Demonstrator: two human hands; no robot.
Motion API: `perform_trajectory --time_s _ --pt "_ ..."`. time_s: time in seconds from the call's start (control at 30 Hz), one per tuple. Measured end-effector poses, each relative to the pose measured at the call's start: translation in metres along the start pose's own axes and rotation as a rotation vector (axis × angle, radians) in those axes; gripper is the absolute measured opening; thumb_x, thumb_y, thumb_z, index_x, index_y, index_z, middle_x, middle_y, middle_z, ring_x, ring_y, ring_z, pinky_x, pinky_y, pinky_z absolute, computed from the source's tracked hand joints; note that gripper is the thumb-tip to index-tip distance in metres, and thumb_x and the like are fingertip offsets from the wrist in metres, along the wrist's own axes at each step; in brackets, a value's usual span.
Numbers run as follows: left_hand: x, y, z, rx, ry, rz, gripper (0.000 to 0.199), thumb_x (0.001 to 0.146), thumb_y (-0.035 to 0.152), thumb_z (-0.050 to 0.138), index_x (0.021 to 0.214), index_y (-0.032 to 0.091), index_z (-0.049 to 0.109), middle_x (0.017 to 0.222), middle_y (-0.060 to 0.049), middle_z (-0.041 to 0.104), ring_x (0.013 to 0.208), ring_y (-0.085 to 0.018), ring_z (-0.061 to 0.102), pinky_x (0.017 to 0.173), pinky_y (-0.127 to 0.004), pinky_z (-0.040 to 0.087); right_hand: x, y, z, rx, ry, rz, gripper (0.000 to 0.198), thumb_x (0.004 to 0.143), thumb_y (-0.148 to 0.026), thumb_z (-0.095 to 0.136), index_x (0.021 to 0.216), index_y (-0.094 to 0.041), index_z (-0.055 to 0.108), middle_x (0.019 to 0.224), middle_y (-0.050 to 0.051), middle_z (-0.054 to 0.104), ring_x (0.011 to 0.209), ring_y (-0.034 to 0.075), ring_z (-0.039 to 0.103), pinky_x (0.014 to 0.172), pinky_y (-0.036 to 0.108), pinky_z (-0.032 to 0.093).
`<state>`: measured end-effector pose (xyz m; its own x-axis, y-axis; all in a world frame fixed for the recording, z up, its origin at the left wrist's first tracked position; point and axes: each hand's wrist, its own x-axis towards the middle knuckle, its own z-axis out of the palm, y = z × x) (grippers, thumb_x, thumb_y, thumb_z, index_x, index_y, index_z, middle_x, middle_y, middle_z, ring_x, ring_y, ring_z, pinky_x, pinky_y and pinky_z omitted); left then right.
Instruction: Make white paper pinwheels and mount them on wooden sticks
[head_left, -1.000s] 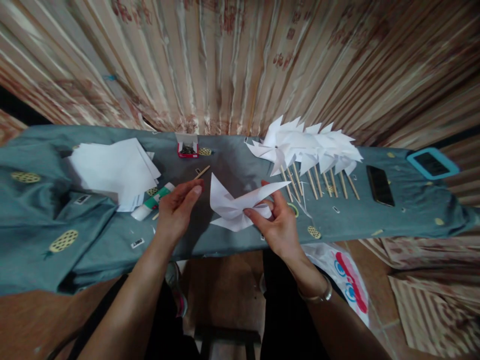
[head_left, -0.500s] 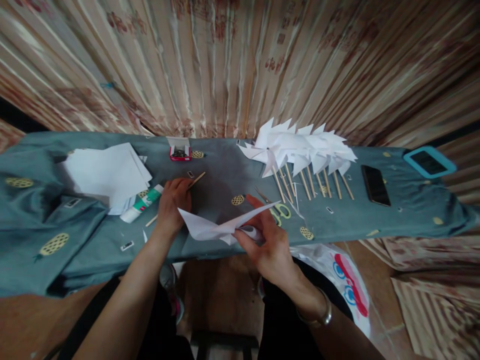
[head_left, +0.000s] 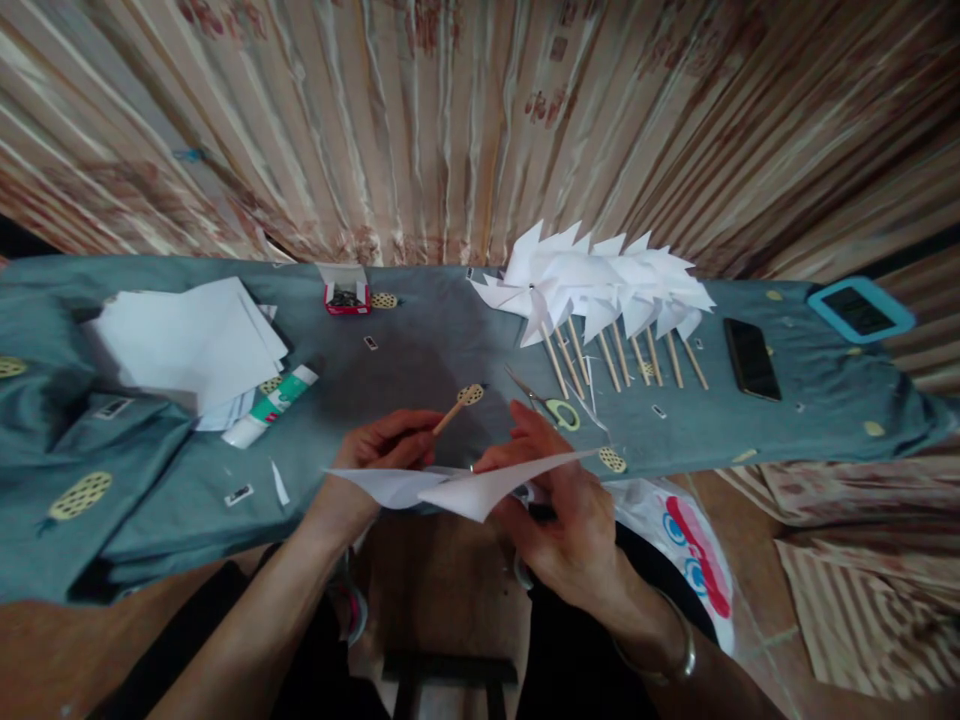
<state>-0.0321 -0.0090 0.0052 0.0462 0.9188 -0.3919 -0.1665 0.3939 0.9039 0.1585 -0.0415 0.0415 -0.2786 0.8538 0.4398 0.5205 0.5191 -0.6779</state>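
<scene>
My left hand (head_left: 394,440) is closed around a thin wooden stick (head_left: 451,411), whose far end points up and to the right. A white paper pinwheel head (head_left: 480,485) is pinched in my right hand (head_left: 566,510), its blades spreading left in front of my left wrist. The stick and the paper are close together, but I cannot tell whether they touch. Just beyond my right hand lie scissors (head_left: 561,412) with green handles. Finished white pinwheels (head_left: 592,285) on wooden sticks lie overlapping in a row at the back right.
On the left are a stack of white paper (head_left: 184,340) and a glue stick (head_left: 270,407). A small red box of pins (head_left: 347,298) stands at the back. Far right lie a black phone (head_left: 752,358) and a blue-framed device (head_left: 861,308). A curtain (head_left: 450,130) hangs behind the cloth-covered table.
My left hand has lifted the wooden stick from the table and brought it right, beside the paper pinwheel head. My right hand has turned the paper and moved slightly right.
</scene>
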Motion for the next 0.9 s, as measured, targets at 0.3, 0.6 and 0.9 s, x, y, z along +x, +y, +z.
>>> perform_trajectory --time_s 0.3,0.6,0.9 --pt "-0.022 0.017 0.006 0.128 -0.125 0.013 0.023 0.068 0.032 0.067 0.082 0.017 0.079 0.082 -0.007 0.073 0.070 -0.019 0.062 0.054 -0.023 0.044 0.007 0.000 -0.011 -0.249 0.042 -0.124 0.026 0.088 -0.014 0.055 0.112 -0.023 0.059 0.095 0.003 0.074 0.094 0.019 0.070 0.098 0.038 0.055" --pt "-0.027 0.018 0.005 0.069 -0.094 0.109 0.015 0.066 0.028 0.073 0.077 0.021 0.080 0.081 -0.007 0.072 0.075 -0.019 0.063 0.069 -0.027 0.049 0.005 0.000 -0.009 -0.255 0.086 -0.142 0.050 0.086 -0.011 0.058 0.134 -0.021 0.048 0.093 0.002 0.074 0.094 0.021 0.068 0.096 0.039 0.057" --pt "-0.031 0.022 0.008 0.088 -0.021 0.139 0.009 0.062 0.021 0.073 0.069 0.024 0.079 0.075 -0.004 0.069 0.069 -0.017 0.062 0.066 -0.025 0.049 0.006 -0.001 -0.009 -0.280 0.086 -0.146 0.033 0.088 -0.014 0.056 0.120 -0.023 0.057 0.097 0.003 0.073 0.097 0.021 0.067 0.096 0.040 0.058"
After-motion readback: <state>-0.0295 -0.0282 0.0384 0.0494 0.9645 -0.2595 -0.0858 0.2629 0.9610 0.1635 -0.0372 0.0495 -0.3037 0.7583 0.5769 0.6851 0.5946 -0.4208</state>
